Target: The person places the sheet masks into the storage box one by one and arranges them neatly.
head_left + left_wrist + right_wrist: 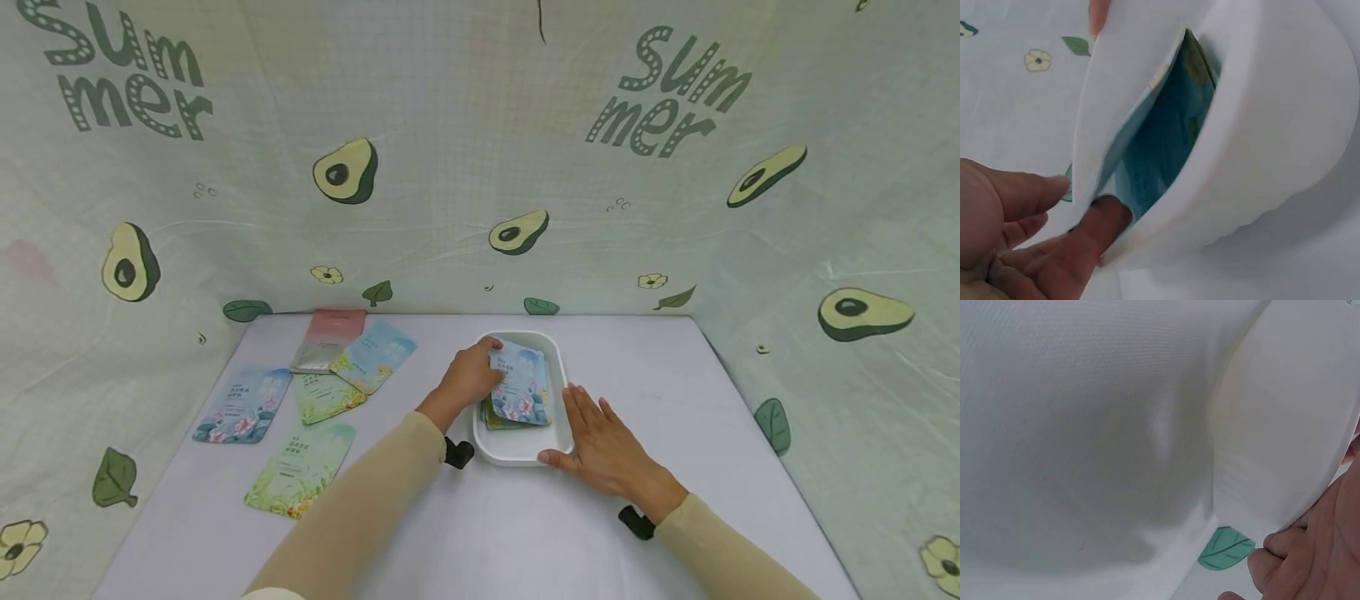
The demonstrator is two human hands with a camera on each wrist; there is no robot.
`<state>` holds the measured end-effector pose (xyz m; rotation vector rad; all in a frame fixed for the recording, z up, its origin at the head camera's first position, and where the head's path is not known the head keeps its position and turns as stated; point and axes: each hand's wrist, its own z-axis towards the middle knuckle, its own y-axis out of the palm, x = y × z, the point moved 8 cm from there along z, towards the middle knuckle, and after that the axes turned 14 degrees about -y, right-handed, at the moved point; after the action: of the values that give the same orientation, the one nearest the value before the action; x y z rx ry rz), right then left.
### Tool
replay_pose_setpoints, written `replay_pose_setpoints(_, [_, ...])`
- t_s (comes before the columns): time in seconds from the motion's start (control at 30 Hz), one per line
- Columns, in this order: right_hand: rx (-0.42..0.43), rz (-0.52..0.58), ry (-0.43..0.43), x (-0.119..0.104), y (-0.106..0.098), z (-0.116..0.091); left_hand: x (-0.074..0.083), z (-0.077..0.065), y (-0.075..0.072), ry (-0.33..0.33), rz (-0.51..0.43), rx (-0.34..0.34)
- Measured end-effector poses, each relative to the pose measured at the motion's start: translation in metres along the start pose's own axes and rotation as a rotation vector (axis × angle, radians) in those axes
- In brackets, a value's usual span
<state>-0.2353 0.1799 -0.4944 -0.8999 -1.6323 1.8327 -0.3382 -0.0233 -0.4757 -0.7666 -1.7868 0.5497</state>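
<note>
A white plastic tray (517,454) sits on the table with a small stack of sheet-mask packets in it. On top lies a light-blue packet (521,383) with pink flowers; a green packet edge (504,423) shows beneath it. My left hand (471,373) reaches over the tray's left rim and pinches the blue packet's left edge. In the left wrist view, a fingertip is tucked under the lifted edge of that packet (1147,156). My right hand (606,442) rests along the tray's right wall, fingers extended, thumb by the near right corner.
Left of the tray lie more packets: a blue floral one (243,406), a green one (302,471), and an overlapping group with a red-silver one (327,340), a light-blue one (375,354) and a green one (322,398). A patterned cloth (450,108) hangs behind the table.
</note>
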Motion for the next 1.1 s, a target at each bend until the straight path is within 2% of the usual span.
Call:
replay_pose_setpoints(0.1, [-0.006,0.007,0.008,0.001,0.001,0.0,0.001,-0.007,-0.013,-0.009,0.055,0.075])
replay_pose_setpoints(0.23, [-0.008,0.011,0.014,0.001,0.001,0.0,-0.005,-0.013,-0.032,-0.001,0.05,0.165])
replay_pose_setpoints(0.4, [-0.002,0.016,0.012,0.001,0.001,0.0,-0.028,-0.011,-0.05,0.03,0.05,0.234])
replay_pose_setpoints(0.6, [0.002,0.014,0.012,0.0,0.002,-0.001,-0.08,-0.008,-0.073,0.045,0.158,0.294])
replay_pose_setpoints(0.77, [0.002,0.021,0.019,0.0,0.002,-0.002,-0.131,-0.004,-0.096,0.033,0.226,0.32])
replay_pose_setpoints(0.87, [0.007,0.024,0.02,0.0,0.002,-0.002,-0.156,-0.002,-0.107,0.047,0.309,0.323])
replay_pose_setpoints(0.97, [0.013,0.02,0.015,0.0,0.002,-0.002,-0.177,-0.001,-0.113,0.048,0.413,0.288])
replay_pose_setpoints(1.1, [0.008,0.017,0.017,0.001,0.004,-0.001,-0.201,0.003,-0.114,0.024,0.51,0.189])
